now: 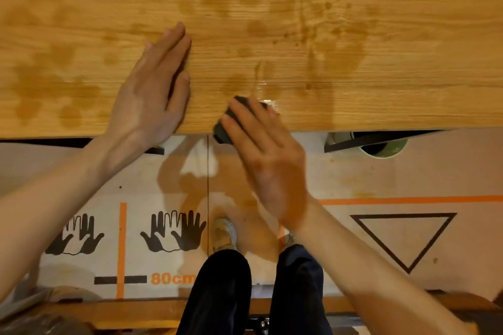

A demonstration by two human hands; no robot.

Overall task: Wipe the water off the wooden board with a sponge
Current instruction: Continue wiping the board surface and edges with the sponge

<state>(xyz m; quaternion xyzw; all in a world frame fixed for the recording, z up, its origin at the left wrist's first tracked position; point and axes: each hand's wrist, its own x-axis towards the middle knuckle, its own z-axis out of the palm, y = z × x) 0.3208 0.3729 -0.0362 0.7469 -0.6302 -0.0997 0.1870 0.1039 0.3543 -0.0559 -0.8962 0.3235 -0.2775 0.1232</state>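
The wooden board point(353, 76) fills the upper half of the view, mottled with dark damp patches. A shiny pool of water point(265, 90) lies near its front edge. My right hand point(266, 160) grips a dark grey sponge point(226, 130) that rests on the front edge of the board, partly overhanging it, just below the wet streak. My left hand point(152, 92) lies flat on the board to the left of the sponge, fingers together and pointing away from me.
Below the board is a pale floor mat with orange lines, black hand prints point(174, 231) and a black triangle point(402, 239). A green cup point(383, 148) stands under the board's edge at right. My legs and shoes point(224, 234) are beneath the hands.
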